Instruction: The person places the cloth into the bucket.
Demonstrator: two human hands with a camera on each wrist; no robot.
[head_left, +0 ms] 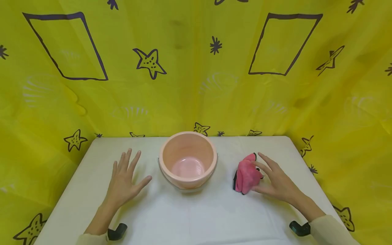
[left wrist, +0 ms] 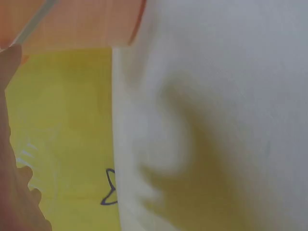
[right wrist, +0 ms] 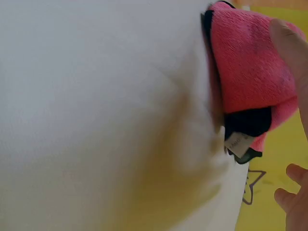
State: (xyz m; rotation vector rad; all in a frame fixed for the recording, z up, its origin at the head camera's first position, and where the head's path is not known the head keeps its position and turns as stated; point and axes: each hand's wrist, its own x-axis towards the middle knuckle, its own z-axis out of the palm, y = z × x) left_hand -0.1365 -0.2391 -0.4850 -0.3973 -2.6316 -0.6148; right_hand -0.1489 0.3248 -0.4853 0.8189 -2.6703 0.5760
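Observation:
A pink bucket with a thin handle stands upright at the middle of the table, and its visible inside is bare. To its left my left hand hovers with straight, spread fingers, holding nothing. On the right, a crumpled pink cloth with dark edging lies on the table. My right hand is beside that cloth, thumb and fingers spread apart around its right side without gripping. In the right wrist view the thumb overlaps the cloth, and a small white label shows at its dark edge.
The white table backs onto yellow curtains printed with starfish and shells, which also hang along both sides. A dark wrist device shows at the left sleeve, another dark wrist device at the right one.

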